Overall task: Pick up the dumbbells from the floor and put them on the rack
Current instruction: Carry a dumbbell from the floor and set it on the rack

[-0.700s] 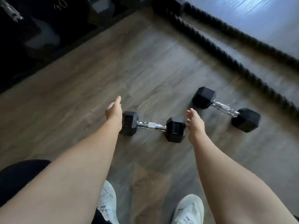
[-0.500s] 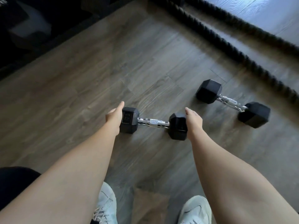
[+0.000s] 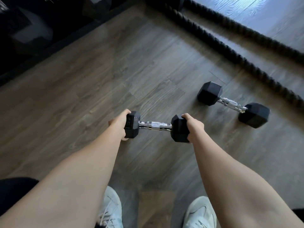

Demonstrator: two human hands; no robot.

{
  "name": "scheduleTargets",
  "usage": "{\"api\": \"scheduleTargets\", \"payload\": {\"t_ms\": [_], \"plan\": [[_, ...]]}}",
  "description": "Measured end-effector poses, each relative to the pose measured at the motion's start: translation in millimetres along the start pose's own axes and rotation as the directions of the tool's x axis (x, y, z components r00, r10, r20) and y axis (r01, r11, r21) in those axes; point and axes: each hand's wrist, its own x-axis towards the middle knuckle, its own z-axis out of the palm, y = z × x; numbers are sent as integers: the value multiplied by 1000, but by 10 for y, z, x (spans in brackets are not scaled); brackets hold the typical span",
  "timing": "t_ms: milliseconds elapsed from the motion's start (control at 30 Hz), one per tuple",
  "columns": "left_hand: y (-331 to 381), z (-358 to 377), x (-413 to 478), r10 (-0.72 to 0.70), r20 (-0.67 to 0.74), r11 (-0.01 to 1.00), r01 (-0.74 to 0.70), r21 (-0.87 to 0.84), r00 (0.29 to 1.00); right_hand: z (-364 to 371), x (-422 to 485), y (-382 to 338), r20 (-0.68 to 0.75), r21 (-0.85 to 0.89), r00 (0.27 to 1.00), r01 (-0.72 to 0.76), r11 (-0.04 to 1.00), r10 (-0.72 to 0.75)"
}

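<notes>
Contact is made now: where both hands were hovering open beside the weight a moment ago, the near dumbbell [image 3: 156, 126] is gripped at both ends. The left hand [image 3: 119, 125] is wrapped over the left hex head, its fingers [image 3: 126, 112] curled across the top edge and clamped on the rubber. The right hand [image 3: 194, 127] is closed on the right hex head in the same way, fingers [image 3: 185, 116] hooked over the upper edge. The chrome handle between the heads is left bare.

Whether the weight has left the floor [image 3: 148, 63] cannot be told; it is judged to be at the very start of the lift. The far dumbbell [image 3: 233, 104] is seen lying untouched on the floor well to the right, close to the thick rope [image 3: 230, 50]. The rack [image 3: 32, 30] is taken to be the dark structure at upper left, though detail there is lost in shadow.

So one of two is secured, none yet racked. A carry up and to the left is expected, and a grip on the ends rather than the handle may prove slippery.
</notes>
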Motion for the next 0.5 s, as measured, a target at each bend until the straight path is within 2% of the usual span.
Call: {"api": "scheduleTargets", "payload": {"t_ms": [200, 500], "plan": [[752, -369, -1273, 50, -19, 999, -50, 6, 999, -176, -1219, -792, -4, 71, 1000, 18, 997, -18], [2927, -1234, -4471, 240, -80, 960, -249, -125, 967, -476, -4269, -3191, 6, 105, 989, 147, 984, -148]]}}
